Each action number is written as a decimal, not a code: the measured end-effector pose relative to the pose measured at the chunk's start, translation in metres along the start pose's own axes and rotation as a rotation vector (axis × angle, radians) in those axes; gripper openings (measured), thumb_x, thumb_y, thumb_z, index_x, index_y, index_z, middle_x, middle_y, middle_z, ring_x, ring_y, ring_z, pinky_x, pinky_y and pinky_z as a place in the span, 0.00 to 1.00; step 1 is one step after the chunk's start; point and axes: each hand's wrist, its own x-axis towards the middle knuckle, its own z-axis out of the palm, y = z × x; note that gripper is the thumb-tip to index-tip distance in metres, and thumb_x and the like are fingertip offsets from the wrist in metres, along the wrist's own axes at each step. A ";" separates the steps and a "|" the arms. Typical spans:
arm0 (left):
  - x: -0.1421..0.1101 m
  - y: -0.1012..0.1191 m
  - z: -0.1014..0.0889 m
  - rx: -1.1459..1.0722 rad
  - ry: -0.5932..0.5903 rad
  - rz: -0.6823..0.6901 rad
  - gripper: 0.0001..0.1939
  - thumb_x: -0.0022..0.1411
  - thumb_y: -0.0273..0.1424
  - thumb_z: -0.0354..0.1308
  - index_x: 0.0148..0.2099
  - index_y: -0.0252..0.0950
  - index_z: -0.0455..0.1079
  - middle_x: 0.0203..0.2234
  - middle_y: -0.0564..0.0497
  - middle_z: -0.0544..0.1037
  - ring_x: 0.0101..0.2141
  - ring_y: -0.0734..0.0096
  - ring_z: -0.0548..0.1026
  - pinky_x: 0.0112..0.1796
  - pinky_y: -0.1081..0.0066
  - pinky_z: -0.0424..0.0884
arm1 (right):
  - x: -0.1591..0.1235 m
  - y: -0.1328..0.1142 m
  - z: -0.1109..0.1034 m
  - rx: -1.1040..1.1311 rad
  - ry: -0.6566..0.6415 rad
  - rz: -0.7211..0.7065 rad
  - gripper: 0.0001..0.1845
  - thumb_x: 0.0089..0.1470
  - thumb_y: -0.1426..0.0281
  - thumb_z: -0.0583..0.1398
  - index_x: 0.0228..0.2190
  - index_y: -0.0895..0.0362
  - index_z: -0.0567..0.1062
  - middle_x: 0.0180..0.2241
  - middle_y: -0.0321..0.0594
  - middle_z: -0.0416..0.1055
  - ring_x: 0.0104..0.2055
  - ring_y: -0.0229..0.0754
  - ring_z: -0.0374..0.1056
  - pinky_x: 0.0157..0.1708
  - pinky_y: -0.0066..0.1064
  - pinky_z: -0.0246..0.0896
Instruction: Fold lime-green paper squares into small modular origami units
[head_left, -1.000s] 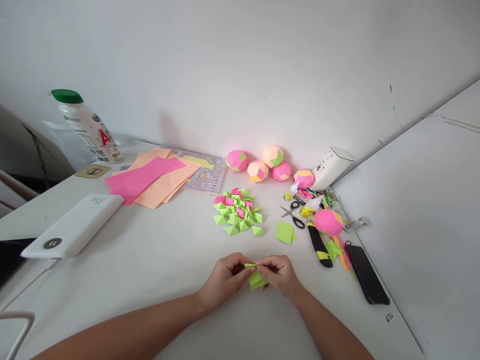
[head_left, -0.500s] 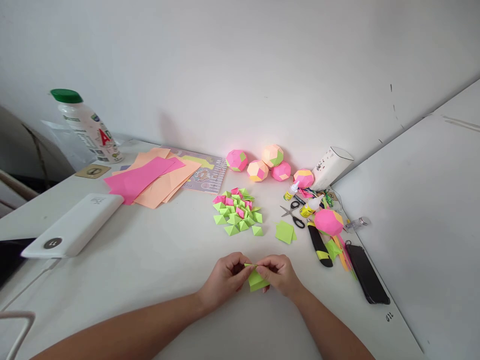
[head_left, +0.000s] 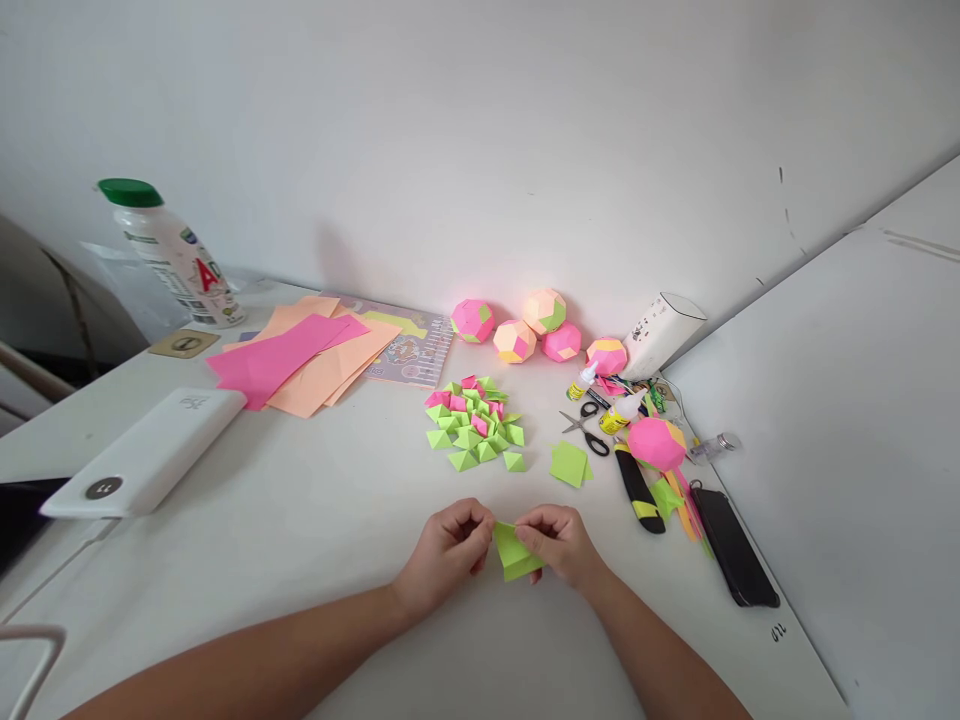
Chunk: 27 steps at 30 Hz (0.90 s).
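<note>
A creased lime-green paper square [head_left: 517, 553] is held up over the table between my two hands. My right hand [head_left: 566, 545] grips its right side, with the thumb on the front face and fingertips behind. At its upper left corner, the thumb and finger of my left hand [head_left: 450, 550] are pinched together, touching the paper's edge. Beyond my hands lies a heap of small folded green and pink paper pieces [head_left: 472, 425]. A few flat green paper squares [head_left: 568, 464] rest to the right of the heap.
Scissors [head_left: 589, 430], glue bottles [head_left: 621, 412], a black-and-yellow cutter [head_left: 640, 490] and a black phone [head_left: 731, 545] lie at right. Several paper balls [head_left: 472, 320] stand by the wall. At left are pink paper sheets [head_left: 289, 355], a white power bank [head_left: 150, 455] and a bottle [head_left: 176, 255].
My left hand has shifted slightly left, its fingertips now at the paper's corner. More of the green square's face shows, and it has tilted a little in my right hand.
</note>
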 end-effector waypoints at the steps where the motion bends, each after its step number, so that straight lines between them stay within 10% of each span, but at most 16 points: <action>1: 0.000 0.001 0.000 -0.019 0.006 0.006 0.12 0.58 0.36 0.52 0.25 0.36 0.60 0.12 0.60 0.63 0.16 0.79 0.59 0.21 0.77 0.58 | 0.000 0.000 0.000 0.002 0.006 0.008 0.13 0.46 0.63 0.64 0.25 0.62 0.76 0.17 0.34 0.68 0.14 0.33 0.63 0.10 0.23 0.63; 27: 0.000 -0.003 0.003 0.015 -0.197 0.083 0.12 0.58 0.35 0.53 0.26 0.34 0.61 0.21 0.54 0.66 0.23 0.76 0.62 0.26 0.75 0.58 | -0.006 -0.002 0.013 -0.282 0.023 -0.201 0.04 0.46 0.72 0.57 0.23 0.59 0.68 0.16 0.30 0.61 0.16 0.32 0.60 0.15 0.22 0.54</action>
